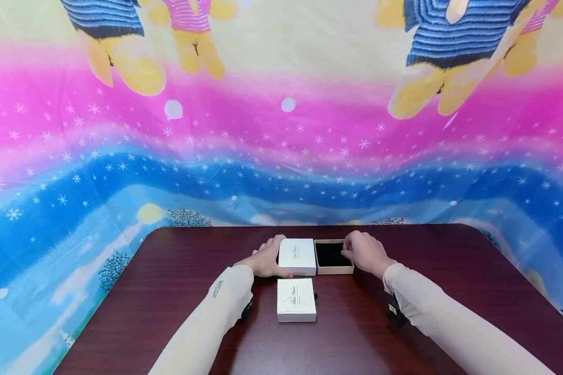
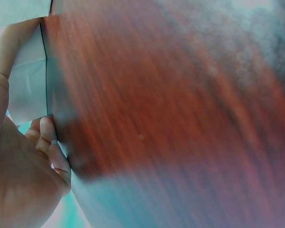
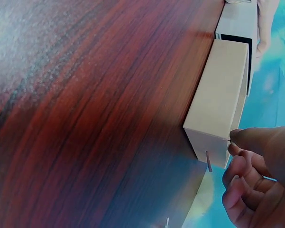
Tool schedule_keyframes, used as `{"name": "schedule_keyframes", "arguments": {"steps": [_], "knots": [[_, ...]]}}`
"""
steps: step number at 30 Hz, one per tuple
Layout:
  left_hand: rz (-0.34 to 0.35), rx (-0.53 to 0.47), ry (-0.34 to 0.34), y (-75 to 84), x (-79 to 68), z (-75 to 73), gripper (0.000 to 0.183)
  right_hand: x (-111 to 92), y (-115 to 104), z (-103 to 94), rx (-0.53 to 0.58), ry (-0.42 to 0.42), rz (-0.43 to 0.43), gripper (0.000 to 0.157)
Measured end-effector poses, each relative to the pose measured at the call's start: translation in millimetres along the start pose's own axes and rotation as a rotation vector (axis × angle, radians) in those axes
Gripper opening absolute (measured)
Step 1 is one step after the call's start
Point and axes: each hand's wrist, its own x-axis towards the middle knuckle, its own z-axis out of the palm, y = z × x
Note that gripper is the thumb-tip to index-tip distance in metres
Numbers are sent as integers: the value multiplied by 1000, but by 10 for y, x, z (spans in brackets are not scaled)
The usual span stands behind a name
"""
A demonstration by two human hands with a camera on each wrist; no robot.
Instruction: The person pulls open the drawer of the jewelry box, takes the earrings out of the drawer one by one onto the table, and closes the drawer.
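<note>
My left hand (image 1: 265, 259) grips a white box sleeve (image 1: 297, 256) at its left end, thumb along the near side and fingers behind. In the left wrist view the thumb and fingertips lie around the white sleeve (image 2: 28, 85). Right beside the sleeve sits a beige box drawer (image 1: 335, 271) with a black insert (image 1: 328, 254) inside. At the drawer's right end, my right hand (image 1: 368, 252) pinches the rim between thumb and finger. The right wrist view shows a small ribbon tab (image 3: 208, 161) on that end wall, below the fingertips.
A second white box (image 1: 296, 301) lies closed on the near side of the sleeve, a dark tab at its right side. Everything stands on a dark red wooden table (image 1: 192, 312). A colourful printed cloth (image 1: 281, 130) hangs behind the table's far edge.
</note>
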Motion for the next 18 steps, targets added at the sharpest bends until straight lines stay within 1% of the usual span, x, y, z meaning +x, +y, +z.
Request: {"name": "schedule_keyframes", "arguments": {"steps": [7, 9, 13, 18], "knots": [[-3, -3, 9, -54, 38, 40, 113, -7, 24, -5, -3, 20, 0, 19], [-4, -7, 9, -16, 10, 14, 112, -11, 28, -8, -7, 24, 3, 19], [-7, -12, 5, -8, 2, 4, 111, -27, 28, -27, -14, 25, 12, 19], [-6, -9, 4, -61, 48, 33, 113, -39, 32, -49, -9, 22, 15, 21]]}}
